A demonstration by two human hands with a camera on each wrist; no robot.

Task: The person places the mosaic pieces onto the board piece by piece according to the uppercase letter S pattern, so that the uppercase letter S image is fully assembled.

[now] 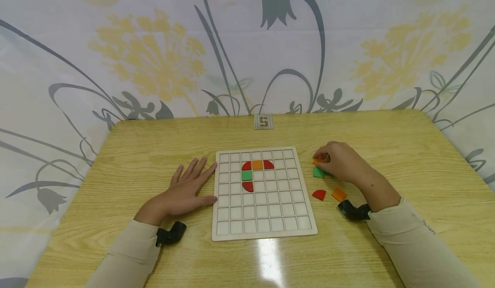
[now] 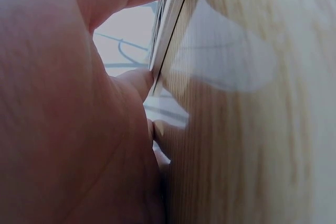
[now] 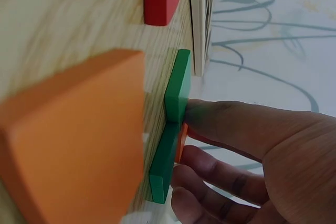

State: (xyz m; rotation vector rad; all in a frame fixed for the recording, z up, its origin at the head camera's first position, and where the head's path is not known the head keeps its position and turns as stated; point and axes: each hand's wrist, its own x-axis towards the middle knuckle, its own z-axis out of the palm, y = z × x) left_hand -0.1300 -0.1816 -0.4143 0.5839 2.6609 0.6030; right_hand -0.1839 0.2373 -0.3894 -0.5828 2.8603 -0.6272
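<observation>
My left hand (image 1: 183,195) lies with fingers spread at the left edge of a white grid board (image 1: 263,212); thumb and a fingertip touch that edge. In the board's upper cells sit red quarter-round tiles (image 1: 247,186), an orange square tile (image 1: 257,164) and a green square tile (image 1: 246,176). Right of the board, my right hand (image 1: 342,163) pinches an orange tile (image 3: 181,142) between thumb and fingers. Beside it on the table lie a green square tile (image 1: 318,172) and a darker green tile (image 3: 164,163), mostly hidden by the hand in the head view.
Nearer me, a red quarter-round tile (image 1: 319,194) and an orange square tile (image 1: 339,194) lie on the wooden table (image 1: 154,137). A small card (image 1: 264,121) with a coloured S-shaped pattern is at the back edge, before a flowered cloth (image 1: 247,43).
</observation>
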